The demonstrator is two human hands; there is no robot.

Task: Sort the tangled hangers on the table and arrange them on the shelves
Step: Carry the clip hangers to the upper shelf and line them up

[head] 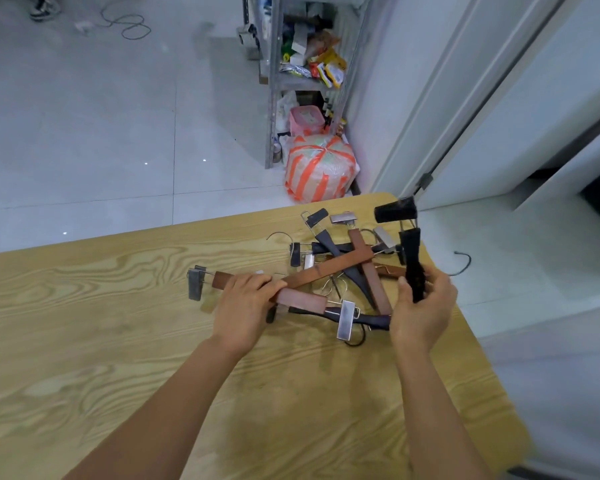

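- A metal shelf (270,98) by the wall holds bright packets (328,69) and a pink basket (305,121).
- The hangers (357,271) lie tangled at the far right corner of the wooden table (118,341) — brown and dark bars, metal clips, wire hooks.
- The left hand (243,306) grips a brown hanger (321,271) in the pile; the right hand (425,306) clutches a black hanger (411,251) — held upright.

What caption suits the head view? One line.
Right hand grips a black hanger upright beside the tangled pile; left hand holds a brown hanger.
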